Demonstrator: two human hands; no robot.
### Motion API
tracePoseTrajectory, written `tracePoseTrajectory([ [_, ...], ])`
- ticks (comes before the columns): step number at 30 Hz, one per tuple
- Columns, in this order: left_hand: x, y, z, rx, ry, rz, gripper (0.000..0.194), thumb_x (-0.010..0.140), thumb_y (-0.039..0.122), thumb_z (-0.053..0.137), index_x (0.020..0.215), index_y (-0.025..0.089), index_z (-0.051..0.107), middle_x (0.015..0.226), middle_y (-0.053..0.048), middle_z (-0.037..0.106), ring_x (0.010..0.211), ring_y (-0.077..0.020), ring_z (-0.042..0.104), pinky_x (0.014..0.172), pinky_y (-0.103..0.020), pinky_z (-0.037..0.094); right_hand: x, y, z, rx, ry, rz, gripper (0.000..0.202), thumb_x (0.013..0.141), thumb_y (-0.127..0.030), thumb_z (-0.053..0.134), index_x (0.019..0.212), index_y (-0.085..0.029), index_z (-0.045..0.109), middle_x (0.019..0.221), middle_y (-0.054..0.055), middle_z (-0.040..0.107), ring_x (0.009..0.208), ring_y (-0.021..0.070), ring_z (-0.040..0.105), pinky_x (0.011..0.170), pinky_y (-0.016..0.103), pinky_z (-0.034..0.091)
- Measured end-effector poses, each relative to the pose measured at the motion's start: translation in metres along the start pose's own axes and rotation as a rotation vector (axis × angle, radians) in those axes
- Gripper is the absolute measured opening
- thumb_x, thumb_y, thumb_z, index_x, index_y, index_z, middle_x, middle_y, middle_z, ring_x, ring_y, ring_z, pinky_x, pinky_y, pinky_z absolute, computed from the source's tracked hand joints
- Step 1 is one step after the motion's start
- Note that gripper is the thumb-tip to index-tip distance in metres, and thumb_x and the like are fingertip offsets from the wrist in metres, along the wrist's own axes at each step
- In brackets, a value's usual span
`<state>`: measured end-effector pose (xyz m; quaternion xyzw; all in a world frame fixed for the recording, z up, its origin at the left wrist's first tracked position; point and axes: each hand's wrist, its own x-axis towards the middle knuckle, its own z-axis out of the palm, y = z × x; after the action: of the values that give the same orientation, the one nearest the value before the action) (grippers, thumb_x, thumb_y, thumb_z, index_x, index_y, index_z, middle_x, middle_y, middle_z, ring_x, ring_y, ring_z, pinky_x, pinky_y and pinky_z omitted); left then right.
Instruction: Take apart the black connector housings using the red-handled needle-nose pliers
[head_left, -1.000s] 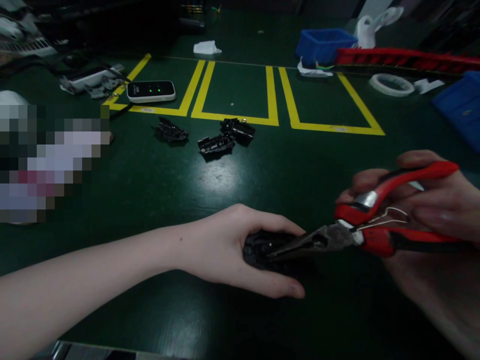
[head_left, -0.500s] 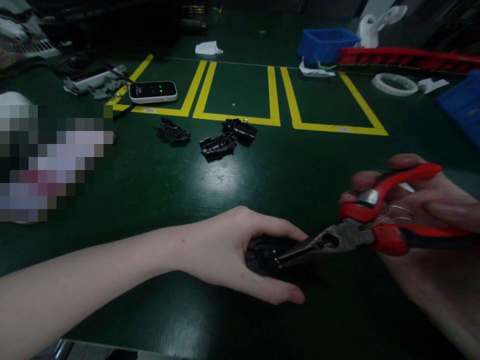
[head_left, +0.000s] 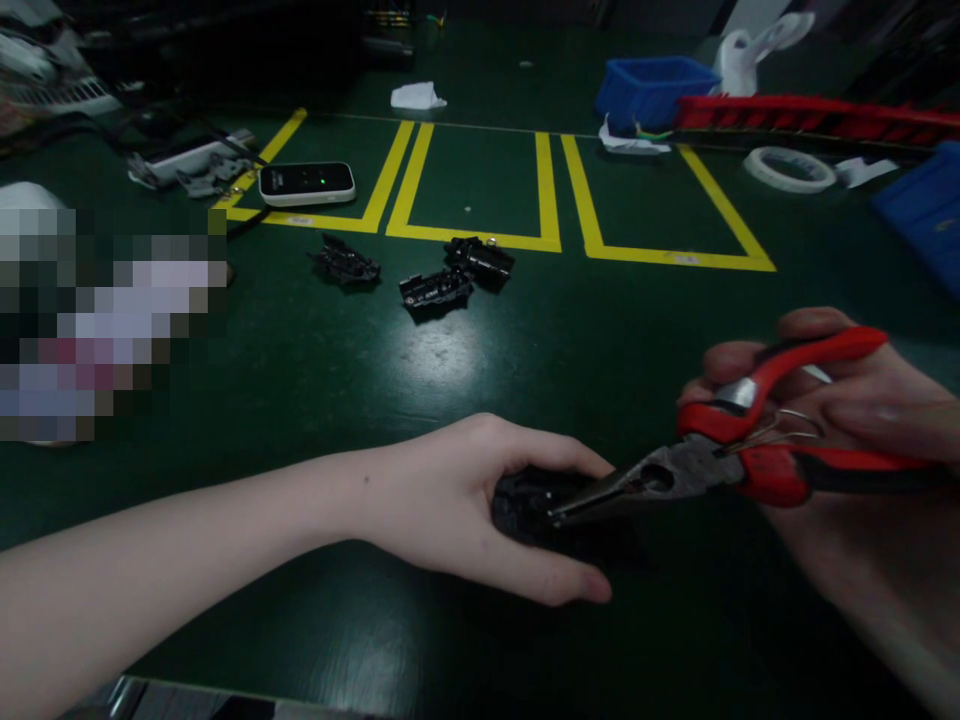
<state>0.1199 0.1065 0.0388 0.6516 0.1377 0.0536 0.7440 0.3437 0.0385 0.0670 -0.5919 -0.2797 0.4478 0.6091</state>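
My left hand (head_left: 465, 510) is wrapped round a dark black part (head_left: 517, 505) on the green tabletop, thumb on the near side and fingers on the far side. My right hand (head_left: 862, 420) holds needle-nose pliers (head_left: 686, 470) with red and black handles. The long jaws look nearly together, and their tips touch the top of the black part. Whether something small sits between the tips cannot be made out. Farther back lie more black parts: one at the left (head_left: 345, 262) and two close together, one nearer (head_left: 436, 290) and one behind it (head_left: 484, 262).
Yellow tape frames (head_left: 480, 240) mark the table (head_left: 337, 370). A white device (head_left: 306, 185) with a green light and grey metal parts (head_left: 187, 165) lie back left. Back right are a blue bin (head_left: 652, 90), a red strip (head_left: 810, 115) and a tape roll (head_left: 789, 169). A blurred-out area covers the left.
The pliers' handles have closed slightly and the jaws have come closer together, with their tips still at the black part. My left hand has stayed almost where it was.
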Motion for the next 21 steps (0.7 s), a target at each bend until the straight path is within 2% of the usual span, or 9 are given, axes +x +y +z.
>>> tracePoseTrajectory([
  [3,0.0001,0.0023,0.0004,-0.016,0.004,-0.015,0.038,0.081,0.020,0.078,0.118,0.020,0.066,0.090,0.001,0.068,0.074,-0.0089,0.066,0.064,-0.015,0.052,0.0003,-0.0011,0.0011,0.001,0.011,-0.008,0.028,0.066,-0.013,0.057,0.081,-0.031,0.073,0.088,0.004,0.072,0.091,0.0303,0.072,0.083,0.053,0.063],
  [8,-0.0004,0.0019,-0.0002,-0.008,-0.001,-0.025,0.042,0.081,0.021,0.078,0.120,0.017,0.065,0.094,-0.001,0.069,0.078,-0.0115,0.067,0.068,-0.019,0.054,-0.0007,0.0021,-0.0008,-0.012,-0.038,-0.067,0.030,0.071,-0.013,0.053,0.087,-0.031,0.072,0.089,0.003,0.071,0.079,0.0262,0.071,0.070,0.045,0.065],
  [11,-0.0006,0.0006,-0.0010,0.028,0.005,-0.021,0.043,0.081,0.024,0.078,0.121,0.017,0.065,0.097,-0.003,0.070,0.080,-0.0132,0.066,0.069,-0.021,0.054,-0.0033,0.0029,-0.0005,0.002,-0.072,-0.110,0.030,0.069,-0.014,0.056,0.089,-0.031,0.071,0.087,0.003,0.071,0.076,0.0264,0.071,0.066,0.044,0.065],
  [16,-0.0008,-0.0019,-0.0017,0.059,0.000,-0.007,0.046,0.080,0.025,0.080,0.123,0.019,0.064,0.098,-0.003,0.071,0.082,-0.0146,0.067,0.071,-0.022,0.054,-0.0070,0.0022,0.0025,-0.014,-0.052,-0.083,0.030,0.065,-0.014,0.058,0.085,-0.032,0.071,0.084,0.003,0.071,0.080,0.0288,0.072,0.071,0.048,0.065],
  [21,-0.0004,-0.0008,-0.0004,-0.004,0.019,-0.026,0.046,0.080,0.024,0.080,0.122,0.019,0.065,0.098,-0.001,0.070,0.082,-0.0128,0.067,0.070,-0.020,0.053,-0.0037,0.0008,0.0019,0.009,-0.044,-0.112,0.030,0.066,-0.012,0.058,0.085,-0.030,0.072,0.086,0.002,0.071,0.080,0.0264,0.072,0.075,0.046,0.065],
])
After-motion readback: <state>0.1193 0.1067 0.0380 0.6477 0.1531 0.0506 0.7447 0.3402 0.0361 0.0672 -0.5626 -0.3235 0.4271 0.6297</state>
